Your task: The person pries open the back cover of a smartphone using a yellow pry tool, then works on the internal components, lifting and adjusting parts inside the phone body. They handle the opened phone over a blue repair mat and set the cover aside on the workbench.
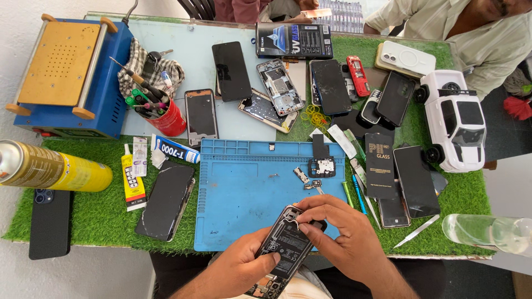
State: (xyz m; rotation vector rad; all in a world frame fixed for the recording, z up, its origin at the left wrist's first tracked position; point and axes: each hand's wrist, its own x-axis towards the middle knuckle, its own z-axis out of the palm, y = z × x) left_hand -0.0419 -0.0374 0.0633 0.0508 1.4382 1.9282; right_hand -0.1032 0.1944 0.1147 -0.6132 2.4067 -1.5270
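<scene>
While both hands work close together at the near edge of a blue silicone repair mat (238, 205), a person grips an opened smartphone (287, 246), its back cover off and its battery and circuit boards exposed. The left hand (244, 266) is clenched around the phone's lower half, thumb lying across the battery. The right hand (346, 235) grasps the phone's upper end, thumb and forefinger pinched at its top corner; what they pinch there is too small to make out. The phone is tilted, its lower end pointing toward the person's lap.

Just beyond the right hand, small loose phone parts (307, 178) and a square camera module frame (322, 166) lie on the mat. To the right of that hand sit black screen-protector packets (380, 166), a dark phone (415, 180), metal tweezers (417, 231) and a clear plastic bottle (487, 231). To the left of the left hand a cracked black phone (166, 200) rests on green artificial turf (100, 216), near a glue tube (132, 182) and a yellow spray can (52, 168). Farther off stand a red cup of tools (163, 113), a blue screen-separator machine (69, 75), several dismantled handsets (277, 88) and a white toy car (455, 119). Another person in a pale shirt (476, 39) sits at the far right corner.
</scene>
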